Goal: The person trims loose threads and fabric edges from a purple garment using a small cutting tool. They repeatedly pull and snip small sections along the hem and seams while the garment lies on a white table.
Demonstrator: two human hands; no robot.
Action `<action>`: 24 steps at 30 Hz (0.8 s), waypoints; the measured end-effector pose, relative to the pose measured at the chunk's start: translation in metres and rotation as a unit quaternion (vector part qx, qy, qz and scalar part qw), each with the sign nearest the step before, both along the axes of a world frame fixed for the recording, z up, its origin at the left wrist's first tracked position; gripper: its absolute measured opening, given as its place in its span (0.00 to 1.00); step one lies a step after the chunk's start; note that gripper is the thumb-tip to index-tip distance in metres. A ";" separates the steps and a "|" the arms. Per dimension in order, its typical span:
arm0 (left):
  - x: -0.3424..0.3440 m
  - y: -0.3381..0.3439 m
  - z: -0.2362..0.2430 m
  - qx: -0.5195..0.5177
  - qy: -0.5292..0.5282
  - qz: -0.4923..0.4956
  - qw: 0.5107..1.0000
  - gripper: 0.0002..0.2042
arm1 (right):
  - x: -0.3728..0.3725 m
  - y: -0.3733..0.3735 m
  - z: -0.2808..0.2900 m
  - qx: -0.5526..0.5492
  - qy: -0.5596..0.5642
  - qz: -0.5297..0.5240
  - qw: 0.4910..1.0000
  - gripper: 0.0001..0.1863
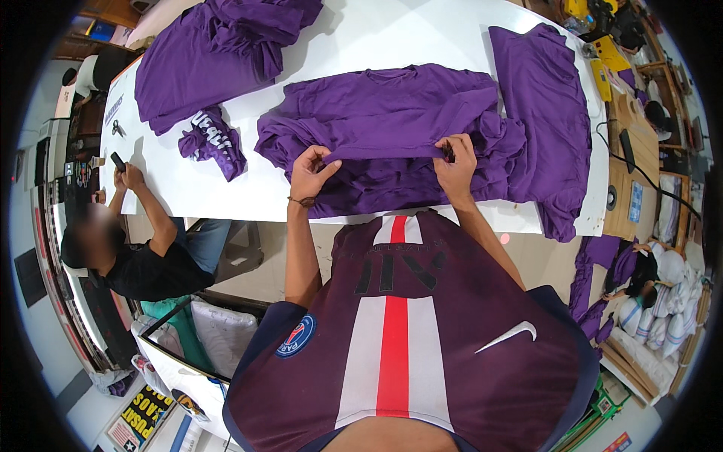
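Note:
A purple T-shirt (392, 105) lies spread across a heap of purple fabric on the white table (361, 34), close to me. My left hand (315, 172) pinches its near edge on the left. My right hand (456, 164) grips the same edge further right, with a small dark bit by the fingers that I cannot make out. The edge is stretched between both hands, over crumpled purple cloth.
Purple garment piles (203, 68) (542, 128) flank mine, with a printed purple cloth (215, 143) and scissors (117, 128) at left. A seated co-worker (151, 256) holds a phone (118, 161) at left. Another person (642, 271) is among white sacks (663, 324) at right.

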State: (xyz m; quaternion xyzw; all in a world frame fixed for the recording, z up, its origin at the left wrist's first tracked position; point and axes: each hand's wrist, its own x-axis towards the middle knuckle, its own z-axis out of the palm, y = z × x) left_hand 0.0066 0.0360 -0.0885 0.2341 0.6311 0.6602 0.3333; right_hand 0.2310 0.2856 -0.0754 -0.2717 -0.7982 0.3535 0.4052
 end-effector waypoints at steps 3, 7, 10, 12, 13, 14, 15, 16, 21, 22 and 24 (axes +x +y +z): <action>0.000 -0.001 -0.005 -0.032 0.042 0.031 0.998 0.10 | -0.001 -0.004 0.004 -0.013 0.014 -0.022 1.000 0.09; 0.004 0.005 -0.011 -0.039 0.082 0.087 0.992 0.09 | -0.003 -0.001 0.006 -0.002 0.031 -0.031 0.999 0.09; 0.011 0.011 -0.005 -0.016 0.082 0.119 0.989 0.09 | -0.003 0.000 0.008 0.006 0.038 -0.029 0.999 0.09; 0.012 0.011 -0.009 -0.006 0.075 0.137 0.988 0.09 | -0.003 0.001 0.011 0.001 0.041 -0.022 0.999 0.09; 0.012 0.011 -0.010 -0.002 0.076 0.145 0.987 0.08 | -0.002 0.001 0.013 -0.007 0.043 -0.018 0.999 0.09; 0.012 0.011 -0.011 0.001 0.077 0.152 0.985 0.08 | -0.002 0.001 0.014 -0.014 0.044 -0.013 0.999 0.09; 0.012 0.012 -0.012 0.004 0.078 0.160 0.984 0.08 | -0.003 0.001 0.015 -0.017 0.044 -0.007 0.999 0.10; 0.013 0.012 -0.013 -0.012 0.073 0.178 0.981 0.07 | -0.004 0.003 0.016 -0.020 0.044 -0.001 0.999 0.11; 0.018 0.028 -0.005 -0.009 0.023 0.234 0.972 0.03 | -0.003 0.019 0.008 -0.127 -0.035 0.083 0.988 0.12; 0.018 0.033 -0.002 0.040 -0.071 0.251 0.965 0.02 | -0.002 0.022 0.005 -0.200 -0.045 0.097 0.974 0.10; 0.015 0.040 0.007 0.138 -0.256 0.280 0.915 0.03 | -0.003 0.029 0.008 -0.326 -0.068 0.112 0.936 0.07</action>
